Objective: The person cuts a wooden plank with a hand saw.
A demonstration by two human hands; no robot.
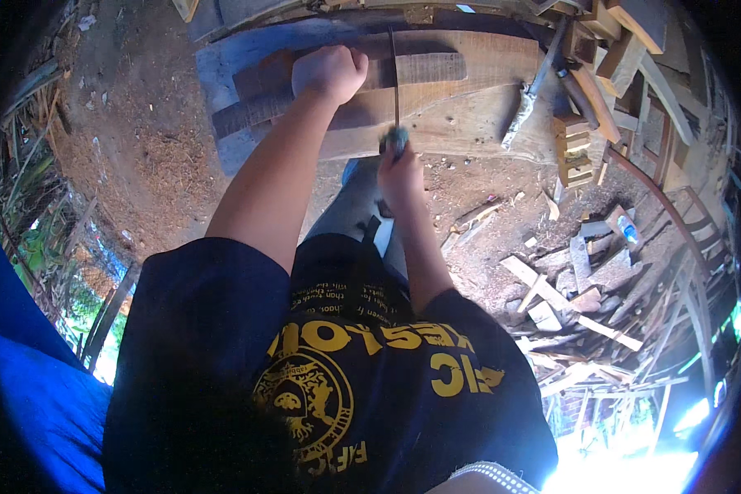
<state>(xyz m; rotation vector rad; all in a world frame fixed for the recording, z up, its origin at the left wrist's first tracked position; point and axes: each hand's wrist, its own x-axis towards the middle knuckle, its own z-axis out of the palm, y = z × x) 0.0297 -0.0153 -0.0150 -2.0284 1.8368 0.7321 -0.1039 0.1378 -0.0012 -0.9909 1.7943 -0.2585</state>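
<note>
Left hand point(329, 72): fisted, pressing dark brown wooden plank point(337, 86) on workbench point(469, 123). Right hand point(399, 174): gripping thin-bladed handsaw point(395, 90). Risk: blade jumping toward left knuckles if plank shifts.

Outdoor woodworking yard, rough and open to daylight. Bare dirt ground point(132, 123) strewn with sawdust and shavings; heavy plank workbench point(469, 115) bearing a dark board point(321, 86); heap of wood offcuts point(576, 305) at right; stacked timber blocks point(576, 148) beside the bench; green foliage point(33, 239) at left edge.
</note>
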